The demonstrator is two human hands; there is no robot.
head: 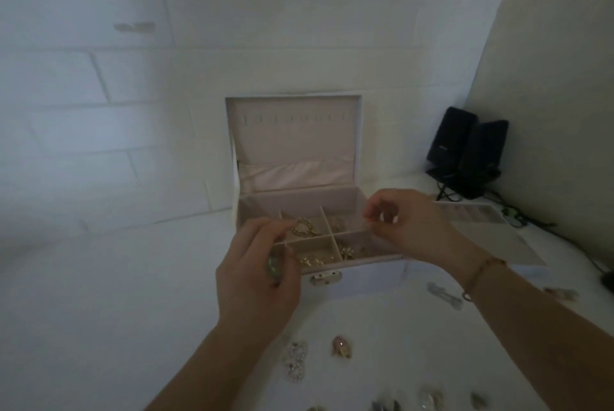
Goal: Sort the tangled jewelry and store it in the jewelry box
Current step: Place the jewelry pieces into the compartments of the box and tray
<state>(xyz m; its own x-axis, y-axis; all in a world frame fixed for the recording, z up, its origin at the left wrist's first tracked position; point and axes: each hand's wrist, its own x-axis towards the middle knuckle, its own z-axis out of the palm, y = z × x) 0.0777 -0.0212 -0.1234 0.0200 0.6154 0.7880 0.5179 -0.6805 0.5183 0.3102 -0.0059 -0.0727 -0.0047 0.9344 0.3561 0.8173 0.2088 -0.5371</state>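
Head view puts the jewelry box [360, 269] square in front of the person, lid standing open against the wall, its tray split into small compartments that already hold gold pieces, a gold ring-shaped piece [301, 226] in a back compartment among them. Both hands hang right over that tray. The left hand [257, 272] is curled over the left front corner with something greenish tucked against its palm, probably a stone or bead, though the dim light blurs it. The right hand [403, 223] hovers over the right-hand compartments, thumb and fingertips pinched together as if on a fine chain (too thin to make out, so I cannot tell whether it holds anything). Whatever runs between them would lie left to right across the tray, so the drop is straight down. More loose pieces, including a beaded cluster [295, 360], wait on the table [99, 327] near the person's forearms.
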